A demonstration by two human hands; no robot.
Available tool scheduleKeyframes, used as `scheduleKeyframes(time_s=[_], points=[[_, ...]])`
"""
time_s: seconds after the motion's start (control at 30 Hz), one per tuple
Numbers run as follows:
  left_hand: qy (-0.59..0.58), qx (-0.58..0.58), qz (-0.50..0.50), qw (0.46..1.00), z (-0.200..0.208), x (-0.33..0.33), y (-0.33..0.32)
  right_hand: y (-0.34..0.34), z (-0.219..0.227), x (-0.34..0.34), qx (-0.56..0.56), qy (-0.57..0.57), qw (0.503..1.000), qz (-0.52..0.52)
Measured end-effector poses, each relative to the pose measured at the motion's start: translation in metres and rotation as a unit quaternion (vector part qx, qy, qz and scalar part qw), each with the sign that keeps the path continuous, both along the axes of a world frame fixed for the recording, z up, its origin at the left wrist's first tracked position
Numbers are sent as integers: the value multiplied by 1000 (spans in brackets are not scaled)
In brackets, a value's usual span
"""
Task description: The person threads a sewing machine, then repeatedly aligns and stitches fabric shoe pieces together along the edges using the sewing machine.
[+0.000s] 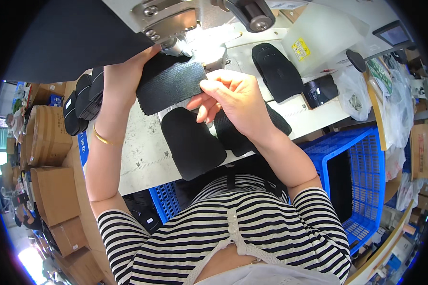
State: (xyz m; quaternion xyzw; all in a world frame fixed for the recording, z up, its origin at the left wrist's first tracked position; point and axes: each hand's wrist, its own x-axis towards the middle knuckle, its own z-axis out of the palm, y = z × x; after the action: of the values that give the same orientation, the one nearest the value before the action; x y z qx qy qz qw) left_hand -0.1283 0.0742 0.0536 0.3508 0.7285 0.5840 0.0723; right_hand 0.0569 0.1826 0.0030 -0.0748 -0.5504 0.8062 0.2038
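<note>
A black fabric piece [170,81] with a slightly shiny face is held up under the lit head of a sewing machine [173,23]. My left hand [124,78] grips its left side, fingertips close to the needle area and partly hidden. The thumb and forefinger of my right hand [242,97] pinch the piece's right edge, while the other fingers curl loosely below. Under my hands, a rounded black fabric piece [192,142] lies on the white machine table [140,168]. Another black piece [233,135] sits beside it, partly covered by my right hand.
More black pieces [277,71] lie at the right, next to a phone [320,91] and a plastic bag [354,99]. Stacked black pieces [85,99] stand at the left. A blue crate [368,175] is below the table's right side; cardboard boxes [57,194] pile up at left.
</note>
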Motion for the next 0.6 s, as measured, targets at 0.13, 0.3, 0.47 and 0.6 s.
scheduleKeyframes(time_s=[0.13, 0.3, 0.47, 0.6], points=[[382, -5, 8, 924, -10, 38, -23, 2, -4, -1, 1, 3, 1000, -16], [302, 3, -90, 949, -14, 57, -27, -11, -9, 4, 29, 11, 999, -25], [382, 17, -141, 913, -19, 54, -30, -26, -14, 6, -21, 72, 997, -11], [458, 4, -112, 882, -16, 67, -29, -33, -17, 5, -43, 91, 995, -5]])
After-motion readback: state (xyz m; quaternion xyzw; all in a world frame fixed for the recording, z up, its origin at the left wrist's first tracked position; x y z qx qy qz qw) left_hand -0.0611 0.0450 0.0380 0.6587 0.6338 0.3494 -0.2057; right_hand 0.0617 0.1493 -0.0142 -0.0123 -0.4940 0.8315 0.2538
